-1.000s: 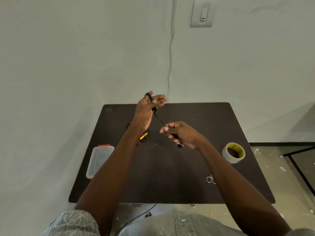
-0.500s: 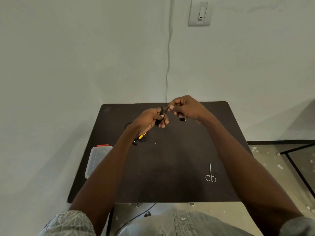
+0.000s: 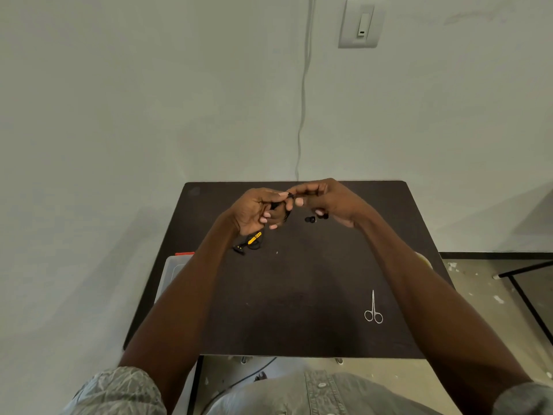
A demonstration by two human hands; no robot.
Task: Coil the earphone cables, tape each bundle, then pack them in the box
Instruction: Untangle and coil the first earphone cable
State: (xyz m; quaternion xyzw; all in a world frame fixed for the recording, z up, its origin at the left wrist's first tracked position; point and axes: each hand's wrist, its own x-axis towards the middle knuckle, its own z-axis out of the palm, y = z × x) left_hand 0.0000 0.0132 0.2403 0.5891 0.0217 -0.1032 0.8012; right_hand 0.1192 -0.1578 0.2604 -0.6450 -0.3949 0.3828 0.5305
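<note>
Far left, at the table's edge: clear box with a red clip, mostly hidden behind the left forearm, nothing seen packed in it; just right of that, lying on the table: second earphone set with a yellow part, loose, untaped; above it, raised over the far half of the table: left hand, fingers curled round the black earphone cable, coil gathered on the fingers; touching it on the right: right hand, thumb and forefinger pinching the cable's free end right at the coil; dangling beneath: two black earbuds; a second ago hands well apart with a taut length of cable between, now closed together, slack all but wound up; probably the last turn of this coil, taping due next; near right corner: small scissors, untouched; tape roll barely peeking past the right forearm at the table's right edge, in plain sight a second ago
</note>
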